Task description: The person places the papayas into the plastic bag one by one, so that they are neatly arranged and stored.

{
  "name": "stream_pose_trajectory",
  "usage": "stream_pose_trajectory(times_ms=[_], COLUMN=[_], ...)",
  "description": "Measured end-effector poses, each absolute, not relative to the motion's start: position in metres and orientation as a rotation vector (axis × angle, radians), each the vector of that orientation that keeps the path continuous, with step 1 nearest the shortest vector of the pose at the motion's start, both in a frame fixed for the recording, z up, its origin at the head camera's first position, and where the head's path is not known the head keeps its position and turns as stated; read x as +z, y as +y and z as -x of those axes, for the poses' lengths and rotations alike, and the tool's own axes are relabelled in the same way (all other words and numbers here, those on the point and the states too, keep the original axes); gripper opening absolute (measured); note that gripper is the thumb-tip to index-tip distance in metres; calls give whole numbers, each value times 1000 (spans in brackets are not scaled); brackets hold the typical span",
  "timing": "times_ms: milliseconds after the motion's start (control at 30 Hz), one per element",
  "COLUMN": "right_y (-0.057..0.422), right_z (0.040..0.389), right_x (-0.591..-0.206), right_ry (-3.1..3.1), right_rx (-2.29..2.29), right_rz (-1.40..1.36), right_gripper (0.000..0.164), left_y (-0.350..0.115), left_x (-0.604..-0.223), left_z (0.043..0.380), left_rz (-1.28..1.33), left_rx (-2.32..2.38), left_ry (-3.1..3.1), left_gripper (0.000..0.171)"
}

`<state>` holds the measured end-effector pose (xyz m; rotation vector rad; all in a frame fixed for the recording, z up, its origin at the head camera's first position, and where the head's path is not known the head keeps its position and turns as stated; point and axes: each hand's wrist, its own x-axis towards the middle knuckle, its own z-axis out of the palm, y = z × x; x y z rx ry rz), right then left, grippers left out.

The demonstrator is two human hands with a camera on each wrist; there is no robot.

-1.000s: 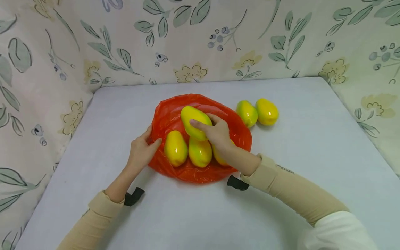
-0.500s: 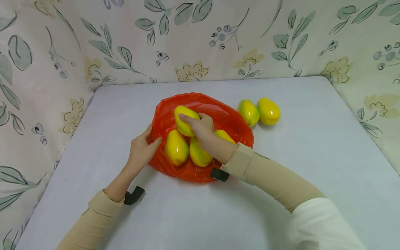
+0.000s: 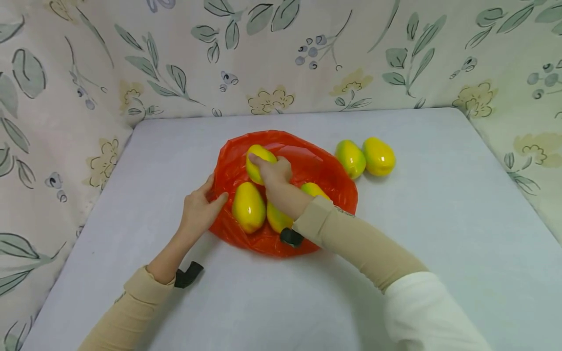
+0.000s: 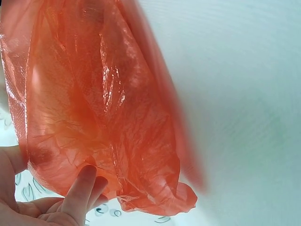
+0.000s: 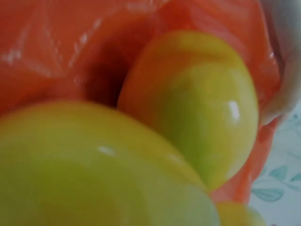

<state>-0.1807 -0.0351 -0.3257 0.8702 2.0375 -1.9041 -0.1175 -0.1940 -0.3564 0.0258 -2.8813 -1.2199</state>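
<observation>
A red plastic bag (image 3: 313, 158) lies spread with its mouth gaping on the table. My left hand (image 3: 199, 209) holds its left rim, thumb on the inner side and fingers outside; the left wrist view shows the fingers (image 4: 80, 190) against the thin plastic. Over the bag's far left part, my right hand (image 3: 278, 178) grips a yellow-green mango (image 3: 258, 163), thumb on top. Below it in the bag lie a left mango (image 3: 249, 207), a middle mango (image 3: 277, 218) and a right mango (image 3: 313, 189), the last two partly hidden by my right arm.
Two more mangoes, a greener one (image 3: 350, 158) and a yellower one (image 3: 379, 156), sit side by side on the white table (image 3: 439, 195), just right of the bag. Floral fabric (image 3: 272, 58) rises behind the table and at its sides.
My right hand has carried the mango left and lowered it toward the bag's far left part, uncovering some of the right mango. The left hand stays at the rim.
</observation>
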Motion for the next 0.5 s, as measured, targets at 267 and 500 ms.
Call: stream_pose_trajectory(times_ms=[267, 500], right_y=[-45, -49], right_z=[189, 193], right_x=[-334, -337], right_ry=[2098, 2139], right_rx=[-1893, -1817], right_rz=[-888, -850], right_gripper=[82, 83], left_y=[-194, -193], left_x=[-357, -358], left_z=[119, 120], left_rz=[-46, -46], left_rx=[-1231, -1243], left_ry=[-2890, -2884], left_gripper=[61, 60])
